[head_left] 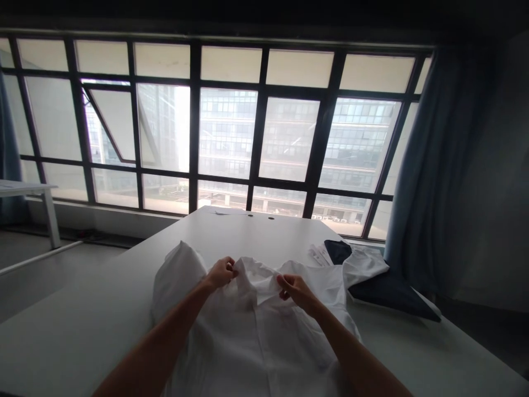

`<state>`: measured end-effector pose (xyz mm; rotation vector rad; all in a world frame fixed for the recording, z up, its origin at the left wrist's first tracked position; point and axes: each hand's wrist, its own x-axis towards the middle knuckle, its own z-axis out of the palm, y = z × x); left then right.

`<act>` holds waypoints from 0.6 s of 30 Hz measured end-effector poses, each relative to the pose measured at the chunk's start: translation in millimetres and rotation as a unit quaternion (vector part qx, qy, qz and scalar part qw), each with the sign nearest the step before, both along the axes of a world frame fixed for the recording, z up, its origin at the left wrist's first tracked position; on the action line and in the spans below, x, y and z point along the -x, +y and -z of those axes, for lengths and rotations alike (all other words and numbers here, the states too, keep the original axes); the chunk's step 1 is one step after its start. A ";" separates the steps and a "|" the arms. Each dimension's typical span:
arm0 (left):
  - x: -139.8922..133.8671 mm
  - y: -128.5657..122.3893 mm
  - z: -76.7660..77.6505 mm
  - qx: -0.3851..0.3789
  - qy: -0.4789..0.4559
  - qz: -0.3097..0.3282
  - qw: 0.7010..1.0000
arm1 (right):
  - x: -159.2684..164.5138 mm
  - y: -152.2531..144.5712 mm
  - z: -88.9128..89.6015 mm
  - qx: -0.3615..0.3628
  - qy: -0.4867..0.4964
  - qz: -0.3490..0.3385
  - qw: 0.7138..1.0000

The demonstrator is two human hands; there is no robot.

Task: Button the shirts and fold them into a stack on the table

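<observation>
Far left, 9 o'clock: corner of a second table (25, 187), white, with one leg showing, well apart from the work.

Main table (82, 309), white, runs from the near edge up toward 12 o'clock, ending below the window (227, 132). The window is dark-framed and many-paned, with buildings beyond it.

Lower centre, 6 o'clock: white shirt (256, 336) spread flat on the main table, front up, with the collar end pointing to 12 o'clock. The left sleeve or shoulder bunches up in a mound at about 10 o'clock of the shirt.

Left hand (223, 272): fingers closed, pinching the left side of the collar. Forearm comes in from 7 o'clock.

Right hand (294, 288): fingers closed on the right side of the collar, fabric gathered between thumb and fingers. Forearm comes in from 5 o'clock. Hands are near each other, apart, with the collar raised between them.

Far end of the table, 12 o'clock: two small dark spots (260, 216), too small to identify.

At 2 o'clock of the shirt: striped cloth (319, 255) lying flat, and just beside it a dark blue garment (388, 295), partly under the shirt's right sleeve.

Far right, 3 o'clock: blue curtain (438, 182) hanging beside the window.
</observation>
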<state>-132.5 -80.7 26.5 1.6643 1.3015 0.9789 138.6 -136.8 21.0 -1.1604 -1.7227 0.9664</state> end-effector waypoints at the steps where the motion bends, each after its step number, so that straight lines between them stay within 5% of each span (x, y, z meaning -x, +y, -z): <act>1: 0.9 -2.7 -5.0 0.015 -0.042 0.019 0.999 | 2.1 -0.5 -0.9 -0.003 0.005 0.010 1.000; 4: 1.9 -12.4 -17.3 0.076 -0.126 0.084 0.986 | 7.6 -2.6 -1.6 -0.018 -0.007 0.040 0.999; 8: -3.8 -17.6 -17.8 0.098 -0.034 0.079 0.991 | 6.7 -4.3 -4.2 -0.092 -0.120 0.088 0.985; 11: -8.2 -14.4 -11.7 0.031 0.075 0.040 0.996 | 1.9 -3.8 -9.7 -0.136 -0.218 0.204 0.945; 14: -10.0 -12.7 -9.6 -0.074 0.170 -0.019 0.982 | 0.2 -3.2 -14.3 -0.106 -0.263 0.304 0.909; 18: -11.0 -17.4 -12.8 -0.157 0.263 -0.078 0.949 | 1.8 -4.3 -12.6 -0.132 -0.255 0.237 0.928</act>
